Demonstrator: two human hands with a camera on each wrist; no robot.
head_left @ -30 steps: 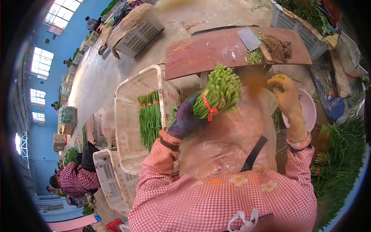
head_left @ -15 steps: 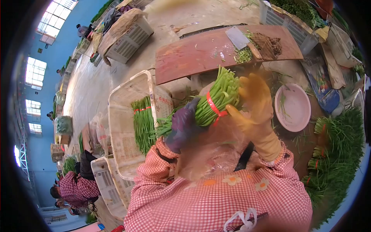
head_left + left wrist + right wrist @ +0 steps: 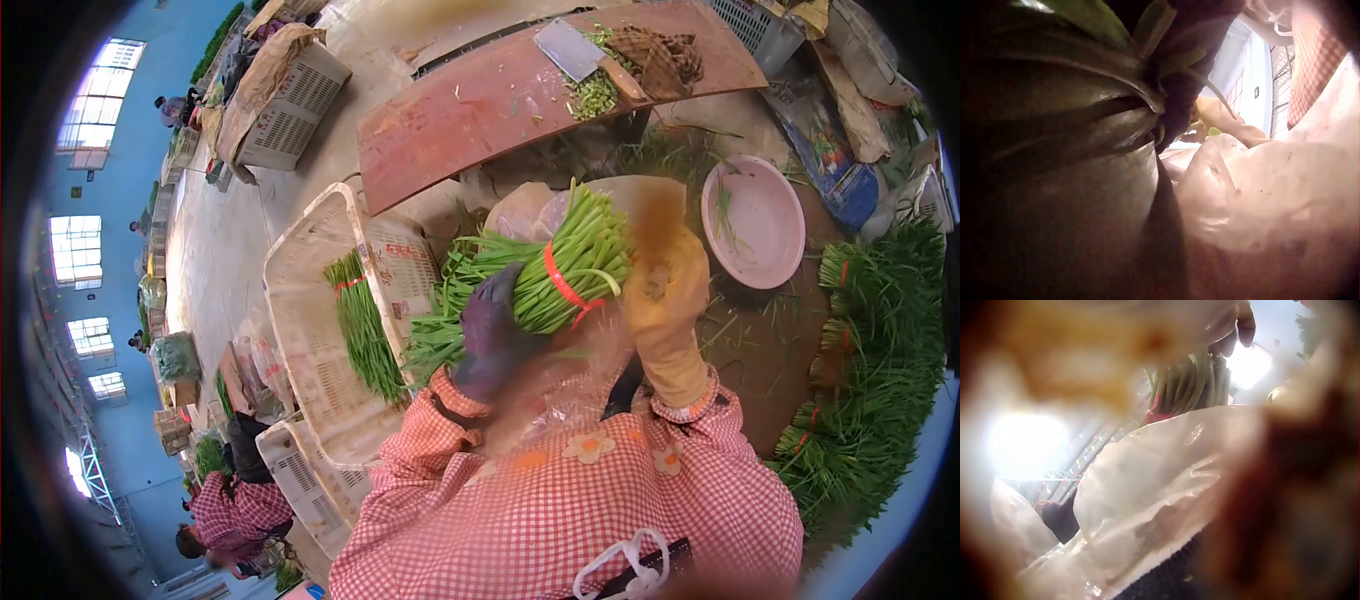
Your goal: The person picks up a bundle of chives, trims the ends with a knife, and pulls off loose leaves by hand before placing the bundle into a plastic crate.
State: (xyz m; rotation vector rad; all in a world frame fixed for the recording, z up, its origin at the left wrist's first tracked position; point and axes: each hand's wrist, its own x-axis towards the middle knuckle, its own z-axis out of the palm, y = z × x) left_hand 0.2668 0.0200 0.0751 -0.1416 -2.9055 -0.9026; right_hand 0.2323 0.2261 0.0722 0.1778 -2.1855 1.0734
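Observation:
A bunch of long green stems (image 3: 575, 265) with a red band (image 3: 565, 280) lies at a slant before the person's chest. The left hand (image 3: 490, 335), in a dark purple glove, grips it below the band, its leaves trailing left over a crate's edge. At the cut ends, the right hand (image 3: 668, 315), in a yellow glove, touches the bunch; its fingertips are blurred. In the right wrist view the stems (image 3: 1200, 381) and red band (image 3: 1159, 414) show behind clear plastic (image 3: 1154, 462). Dark glove folds and plastic (image 3: 1260, 194) fill most of the left wrist view.
A white crate (image 3: 300, 340) with a banded bunch (image 3: 362, 320) stands left. Ahead, a reddish board (image 3: 450, 125) bears a cleaver (image 3: 572, 50), green scraps and a brown cloth. A pink basin (image 3: 755, 220) and banded bunches (image 3: 870, 370) lie right. Another person (image 3: 235, 510) sits far left.
The right hand has come in from the right to the bunch's cut ends. The bunch has tipped from nearly upright to a slant, leaves leftward. The head view has shifted and turned.

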